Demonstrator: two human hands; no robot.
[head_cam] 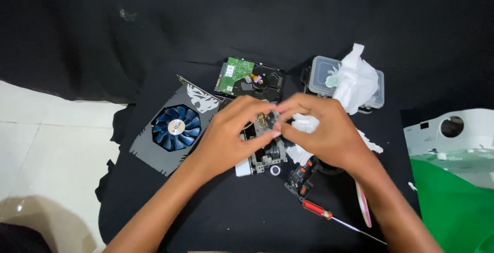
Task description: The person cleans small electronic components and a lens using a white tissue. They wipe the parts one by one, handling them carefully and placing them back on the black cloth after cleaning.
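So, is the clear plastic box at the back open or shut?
Shut, as far as it shows: the lid lies flat on the box. A crumpled white tissue covers its right part, so the latch there cannot be seen.

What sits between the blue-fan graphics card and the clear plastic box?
In the head view, a hard drive, circuit board up, lies between the graphics card and the clear box.

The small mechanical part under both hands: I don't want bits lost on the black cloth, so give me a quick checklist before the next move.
1. Left hand and right hand both on the small part: ok.
2. Tissue at the right fingers: ok.
3. Screwdriver lying free, near the right wrist: ok.
4. Loose ring on the cloth beside the part: not ok, could stray.
5. Grip on the tiny piece between the fingertips: cannot tell.
6. Fan card and hard drive apart from the hands: ok.
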